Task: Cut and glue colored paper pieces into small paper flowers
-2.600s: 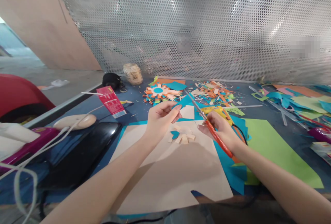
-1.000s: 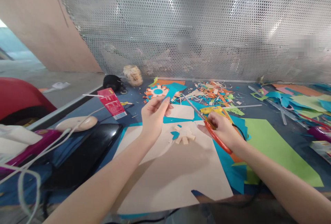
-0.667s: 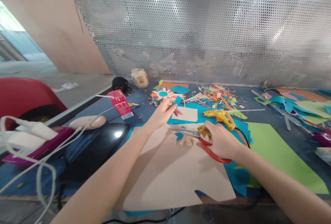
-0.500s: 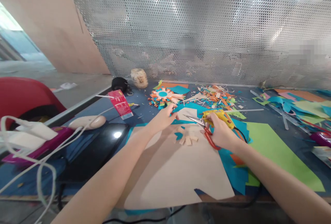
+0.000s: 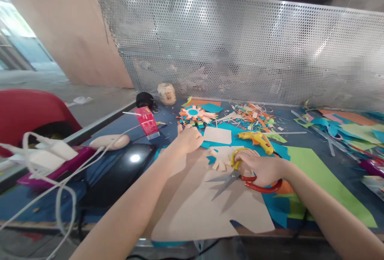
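Note:
My right hand (image 5: pixel 261 168) grips a pair of scissors (image 5: pixel 233 175) with red and yellow handles. Their blades are spread, pointing left over a large cream paper sheet (image 5: pixel 207 212). Just behind the blades lies a small cream paper piece with fringed edges (image 5: pixel 221 165). My left hand (image 5: pixel 189 138) is curled in front of a layered paper flower (image 5: pixel 193 113) with a blue centre; its fingertips are hidden, so I cannot tell what they hold, if anything. Right of that hand lies a small cream card (image 5: pixel 217 135). A yellow glue gun (image 5: pixel 258 140) rests behind my right hand.
Paper scraps (image 5: pixel 253 116) are heaped at the back, before a perforated metal screen (image 5: pixel 225 44). Green paper (image 5: pixel 318 184) lies at right. On the left are a black tablet-like slab (image 5: pixel 120 176), white cables (image 5: pixel 64 188), a purple power strip (image 5: pixel 81 160) and a red packet (image 5: pixel 147 123).
My right hand has drawn the scissors nearer and downward, and their blades have spread wider. My left hand has shifted left, away from the small card, and its fingers have curled.

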Action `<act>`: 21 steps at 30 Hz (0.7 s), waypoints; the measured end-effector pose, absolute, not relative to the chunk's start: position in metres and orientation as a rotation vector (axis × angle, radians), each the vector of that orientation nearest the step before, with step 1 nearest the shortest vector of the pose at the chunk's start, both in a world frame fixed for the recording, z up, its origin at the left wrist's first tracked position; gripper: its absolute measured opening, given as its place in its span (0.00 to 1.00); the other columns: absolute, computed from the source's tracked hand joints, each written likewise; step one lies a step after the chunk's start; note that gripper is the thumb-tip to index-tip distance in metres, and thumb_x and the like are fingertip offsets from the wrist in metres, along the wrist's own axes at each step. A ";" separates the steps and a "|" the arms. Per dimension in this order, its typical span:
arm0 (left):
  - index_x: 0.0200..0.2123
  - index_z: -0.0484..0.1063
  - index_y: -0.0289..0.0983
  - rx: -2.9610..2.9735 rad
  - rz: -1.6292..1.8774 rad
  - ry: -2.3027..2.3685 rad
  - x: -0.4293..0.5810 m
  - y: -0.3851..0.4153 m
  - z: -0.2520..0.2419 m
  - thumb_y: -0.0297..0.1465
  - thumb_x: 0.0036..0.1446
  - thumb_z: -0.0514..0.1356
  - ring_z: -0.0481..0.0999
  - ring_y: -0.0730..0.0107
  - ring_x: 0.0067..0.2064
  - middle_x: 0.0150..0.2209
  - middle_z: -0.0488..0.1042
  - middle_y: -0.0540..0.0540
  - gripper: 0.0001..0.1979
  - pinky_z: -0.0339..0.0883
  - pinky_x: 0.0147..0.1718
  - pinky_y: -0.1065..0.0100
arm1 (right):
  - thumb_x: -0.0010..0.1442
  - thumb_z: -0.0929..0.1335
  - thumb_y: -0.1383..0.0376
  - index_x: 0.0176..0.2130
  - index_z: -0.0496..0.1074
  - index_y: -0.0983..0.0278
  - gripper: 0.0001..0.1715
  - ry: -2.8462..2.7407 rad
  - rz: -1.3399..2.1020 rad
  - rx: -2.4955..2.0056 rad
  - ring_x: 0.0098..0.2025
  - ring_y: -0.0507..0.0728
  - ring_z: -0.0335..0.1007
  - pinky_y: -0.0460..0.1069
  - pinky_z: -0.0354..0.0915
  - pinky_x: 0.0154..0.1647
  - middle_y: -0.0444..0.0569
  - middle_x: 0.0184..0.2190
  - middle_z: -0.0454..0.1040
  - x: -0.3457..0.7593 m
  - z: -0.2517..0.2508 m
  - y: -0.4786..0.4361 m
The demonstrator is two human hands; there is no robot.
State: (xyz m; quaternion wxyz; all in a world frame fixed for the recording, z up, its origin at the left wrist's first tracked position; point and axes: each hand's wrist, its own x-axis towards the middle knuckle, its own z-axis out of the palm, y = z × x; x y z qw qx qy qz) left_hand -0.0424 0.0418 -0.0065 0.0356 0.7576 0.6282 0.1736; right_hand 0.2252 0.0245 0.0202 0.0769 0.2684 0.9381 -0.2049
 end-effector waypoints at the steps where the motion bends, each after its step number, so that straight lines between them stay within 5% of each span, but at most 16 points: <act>1: 0.14 0.67 0.35 2.331 0.532 1.967 -0.043 0.041 -0.005 0.27 0.48 0.50 0.64 0.40 0.47 0.31 0.73 0.34 0.14 0.42 0.47 0.36 | 0.42 0.68 0.70 0.49 0.60 0.67 0.33 2.807 -0.659 0.785 0.52 0.63 0.59 0.57 0.59 0.51 0.57 0.49 0.63 0.227 0.021 0.026; 4: 0.24 0.72 0.33 2.353 0.583 2.006 -0.042 0.038 0.001 0.26 0.46 0.53 0.60 0.36 0.52 0.38 0.73 0.32 0.08 0.34 0.49 0.34 | 0.45 0.68 0.69 0.48 0.64 0.64 0.28 2.919 -0.703 0.771 0.54 0.61 0.60 0.53 0.59 0.53 0.52 0.49 0.66 0.231 0.022 0.032; 7: 0.38 0.72 0.36 2.418 0.612 1.808 -0.034 0.037 0.005 0.27 0.47 0.55 0.62 0.47 0.53 0.44 0.73 0.37 0.12 0.39 0.53 0.43 | 0.53 0.63 0.71 0.41 0.70 0.64 0.14 3.100 -0.470 1.048 0.50 0.59 0.64 0.54 0.59 0.53 0.53 0.42 0.71 0.225 0.018 0.038; 11: 0.47 0.69 0.41 2.408 0.583 1.510 -0.020 0.034 0.003 0.30 0.49 0.59 0.69 0.58 0.48 0.38 0.77 0.45 0.19 0.54 0.49 0.59 | 0.56 0.62 0.71 0.48 0.68 0.64 0.19 3.142 -0.359 1.189 0.53 0.60 0.63 0.55 0.59 0.53 0.55 0.49 0.70 0.207 0.011 0.050; 21: 0.49 0.66 0.37 2.226 0.627 1.455 -0.016 0.039 -0.011 0.26 0.47 0.60 0.74 0.61 0.43 0.34 0.79 0.47 0.23 0.58 0.44 0.63 | 0.53 0.65 0.74 0.46 0.72 0.61 0.20 3.114 -0.266 1.213 0.42 0.60 0.73 0.49 0.65 0.41 0.51 0.40 0.77 0.187 0.001 0.069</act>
